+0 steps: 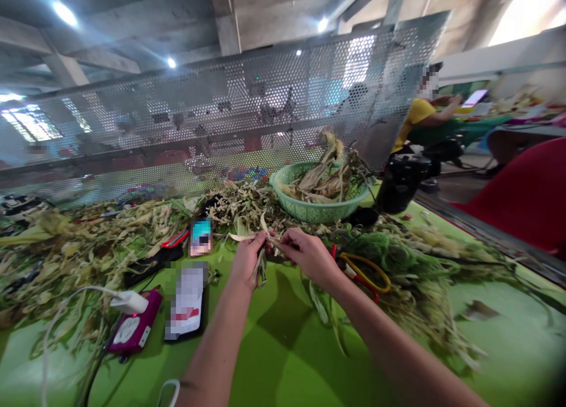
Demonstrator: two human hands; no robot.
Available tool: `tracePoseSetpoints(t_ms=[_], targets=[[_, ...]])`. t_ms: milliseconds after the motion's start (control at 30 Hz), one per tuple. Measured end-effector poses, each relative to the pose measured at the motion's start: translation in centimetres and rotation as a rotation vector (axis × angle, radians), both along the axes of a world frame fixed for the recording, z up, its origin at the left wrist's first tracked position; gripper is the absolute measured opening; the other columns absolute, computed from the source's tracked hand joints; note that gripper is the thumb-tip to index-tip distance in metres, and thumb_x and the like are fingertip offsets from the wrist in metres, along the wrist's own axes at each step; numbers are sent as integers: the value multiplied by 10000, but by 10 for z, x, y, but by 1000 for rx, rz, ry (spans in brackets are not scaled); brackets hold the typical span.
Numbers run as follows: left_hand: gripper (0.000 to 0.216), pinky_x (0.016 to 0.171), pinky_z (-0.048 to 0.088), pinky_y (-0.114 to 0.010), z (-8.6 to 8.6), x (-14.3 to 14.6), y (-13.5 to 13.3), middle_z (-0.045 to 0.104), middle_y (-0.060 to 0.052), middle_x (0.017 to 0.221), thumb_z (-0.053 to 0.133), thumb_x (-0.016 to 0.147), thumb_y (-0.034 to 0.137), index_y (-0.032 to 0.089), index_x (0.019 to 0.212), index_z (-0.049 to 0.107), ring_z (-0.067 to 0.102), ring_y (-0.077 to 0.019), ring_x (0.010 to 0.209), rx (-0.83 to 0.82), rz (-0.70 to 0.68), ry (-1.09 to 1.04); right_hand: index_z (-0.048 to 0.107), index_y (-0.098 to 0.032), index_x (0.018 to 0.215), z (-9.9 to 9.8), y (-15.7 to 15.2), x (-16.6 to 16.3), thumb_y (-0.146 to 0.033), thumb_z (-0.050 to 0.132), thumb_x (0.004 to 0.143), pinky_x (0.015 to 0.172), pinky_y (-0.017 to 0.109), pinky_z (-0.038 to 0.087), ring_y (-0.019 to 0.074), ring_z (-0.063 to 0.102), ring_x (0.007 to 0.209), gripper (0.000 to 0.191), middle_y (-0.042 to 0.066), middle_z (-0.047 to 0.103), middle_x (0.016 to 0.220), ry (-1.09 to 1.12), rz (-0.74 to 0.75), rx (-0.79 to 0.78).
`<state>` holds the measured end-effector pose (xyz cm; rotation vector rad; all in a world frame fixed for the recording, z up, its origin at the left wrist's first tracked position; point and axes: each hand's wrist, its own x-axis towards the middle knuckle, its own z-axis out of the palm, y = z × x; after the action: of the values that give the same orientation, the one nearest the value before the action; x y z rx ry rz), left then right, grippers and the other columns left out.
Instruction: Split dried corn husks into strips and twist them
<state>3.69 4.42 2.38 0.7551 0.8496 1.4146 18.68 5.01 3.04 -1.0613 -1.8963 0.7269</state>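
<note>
My left hand point(249, 255) is closed around a small bunch of corn husk strips point(262, 271), whose ends hang below the fingers and stick up above them. Close beside it, my right hand point(305, 250) pinches at the same bunch with thumb and fingers. Exactly what the right fingertips grip is too small to make out. Behind the hands lies a heap of dried, shredded husk point(247, 203). Near my right forearm lie scissors with red and yellow handles point(369, 274), partly hidden.
A light green plastic basket point(318, 209) of dry husks stands behind. Left are a phone point(186, 301), a purple power strip point(135, 330) with a white charger point(129, 301), and more husk. Green netting point(398, 248) lies right. A perforated metal panel point(212, 124) backs the table; a person in yellow point(418, 118) sits beyond.
</note>
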Motion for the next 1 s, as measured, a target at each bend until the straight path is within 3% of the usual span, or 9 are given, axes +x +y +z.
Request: tracePoseSetpoints(t_ms=[133, 267, 433, 533, 700, 1000], targets=[[294, 564, 431, -188, -3, -2, 3, 634, -9, 619, 780, 616, 364, 120, 760, 704, 540, -84, 561, 35, 39, -2, 565, -206, 721, 1, -3, -1, -272, 557, 813, 507, 213, 330, 116, 482, 510, 114, -26, 581, 582, -47, 12, -15], [302, 581, 434, -194, -2, -8, 2, 630, 0, 637, 763, 650, 367, 125, 820, 702, 539, -81, 567, 37, -52, -14, 619, -196, 753, -7, 2, -3, -327, 575, 807, 521, 224, 367, 129, 513, 541, 148, -13, 598, 604, 48, -1, -96], [281, 650, 450, -210, 3, -6, -3, 659, -14, 763, 719, 717, 334, 138, 913, 670, 572, -93, 653, 70, -150, -46, 681, -191, 937, -6, 6, -7, -432, 578, 804, 651, 268, 454, 169, 595, 722, 294, 39, 676, 838, 476, 141, -359], [285, 683, 459, -241, 5, -1, -5, 667, -16, 794, 718, 718, 326, 160, 934, 635, 598, -122, 697, 73, -196, -65, 681, -180, 897, -3, 3, -8, -402, 677, 731, 664, 265, 451, 147, 583, 693, 276, 36, 677, 829, 699, 133, -456], [254, 680, 446, -228, 3, 0, -7, 634, 10, 737, 738, 689, 331, 152, 825, 621, 581, -108, 679, 33, -164, -6, 656, -159, 736, -4, 4, -6, -362, 770, 629, 583, 234, 382, 108, 513, 606, 255, 0, 631, 697, 725, 19, -418], [254, 553, 350, -194, 7, 1, -10, 538, 33, 618, 704, 713, 373, 129, 725, 634, 450, -71, 566, 60, -139, 192, 612, -165, 686, -2, 1, -9, -350, 712, 673, 606, 249, 377, 120, 501, 623, 210, -11, 588, 656, 720, 8, -337]])
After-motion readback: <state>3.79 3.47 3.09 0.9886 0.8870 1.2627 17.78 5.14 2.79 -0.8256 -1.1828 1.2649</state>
